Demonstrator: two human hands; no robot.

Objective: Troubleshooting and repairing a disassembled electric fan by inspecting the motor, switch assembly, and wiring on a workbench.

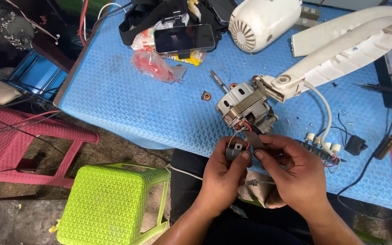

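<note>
Your fingers, both sets curled and grasping: the left hand pinches a small grey block-shaped component between thumb and forefinger, its thin red and white wires running up to the motor; the right hand pinches a dark flat strip right beside that block, and a thin metal-tipped tool shows below your palms, though which hand carries it cannot be told. Both hands meet at the near edge of the blue textured table mat, thumbs almost touching. Directly above them, just beyond the fingertips: one grey metal fan motor with exposed copper winding, lying on the mat and joined to a cream plastic fan neck and housing that stretches away to your right. To the right of your right hand: a row of white push-button switches on a wired strip, a white cable curving up from it, and a small black plug-like block. Far side of the mat: a white ribbed motor cover, a black smartphone on a stand, a clear plastic bag with red contents. Off the mat, to your left: a lime-green woven plastic stool and a pink plastic stool, both on the ground.
</note>
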